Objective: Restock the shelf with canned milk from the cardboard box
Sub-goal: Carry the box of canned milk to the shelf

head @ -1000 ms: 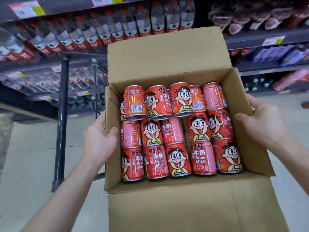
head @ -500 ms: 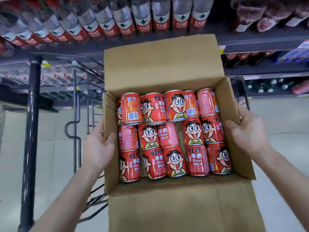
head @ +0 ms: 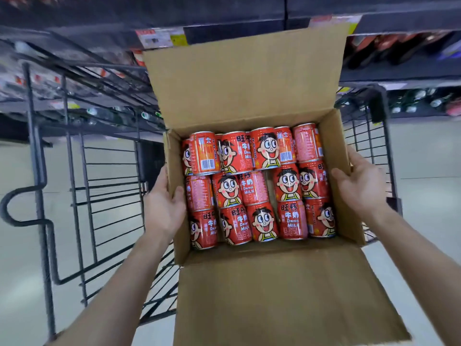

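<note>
The black wire trolley (head: pixel 74 196) is coming into view left of and behind the open brown cardboard box (head: pixel 244 83), which is probably being set down on it. The red canned milk tins (head: pixel 259 186) are lying inside the box, none unloaded yet. The left hand (head: pixel 162 208) and right hand (head: pixel 361 188) are clamping its side walls, thumbs inside, fingers hidden outside.

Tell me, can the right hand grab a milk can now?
Probably not yet: the right hand and left hand both hold the cardboard box by its sides. Its flaps are open and the cans lie uncovered, so nothing else blocks it.
</note>
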`<state>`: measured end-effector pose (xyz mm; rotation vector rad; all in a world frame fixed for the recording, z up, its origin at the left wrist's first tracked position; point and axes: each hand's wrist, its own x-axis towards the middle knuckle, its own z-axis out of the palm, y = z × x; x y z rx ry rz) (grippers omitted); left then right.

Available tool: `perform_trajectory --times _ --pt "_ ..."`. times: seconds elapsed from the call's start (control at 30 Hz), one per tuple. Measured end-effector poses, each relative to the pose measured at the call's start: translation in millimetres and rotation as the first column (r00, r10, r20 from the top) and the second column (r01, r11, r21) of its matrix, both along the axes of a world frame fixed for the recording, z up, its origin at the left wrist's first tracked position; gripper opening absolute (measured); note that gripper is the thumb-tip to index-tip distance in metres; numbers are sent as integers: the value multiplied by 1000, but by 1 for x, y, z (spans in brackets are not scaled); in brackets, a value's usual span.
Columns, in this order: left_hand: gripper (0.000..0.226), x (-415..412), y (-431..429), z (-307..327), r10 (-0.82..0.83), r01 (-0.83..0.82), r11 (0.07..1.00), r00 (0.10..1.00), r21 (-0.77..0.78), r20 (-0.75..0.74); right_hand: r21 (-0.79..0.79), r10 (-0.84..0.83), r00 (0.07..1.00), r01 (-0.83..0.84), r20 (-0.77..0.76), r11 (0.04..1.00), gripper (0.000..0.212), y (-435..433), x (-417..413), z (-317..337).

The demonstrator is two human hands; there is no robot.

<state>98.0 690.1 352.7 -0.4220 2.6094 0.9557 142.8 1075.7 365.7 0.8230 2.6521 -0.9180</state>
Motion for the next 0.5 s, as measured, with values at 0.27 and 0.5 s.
perform_trajectory --times 0.27,0.5 --pt "57 -1 16 -97 64 -65 997 998 43 22 -42 -21 999 23 43 999 55 13 -3 -97" --pt "60 -2 12 -164 87 -90 995 992 32 94 14 8 999 -9 41 1000 56 11 -3 -156"
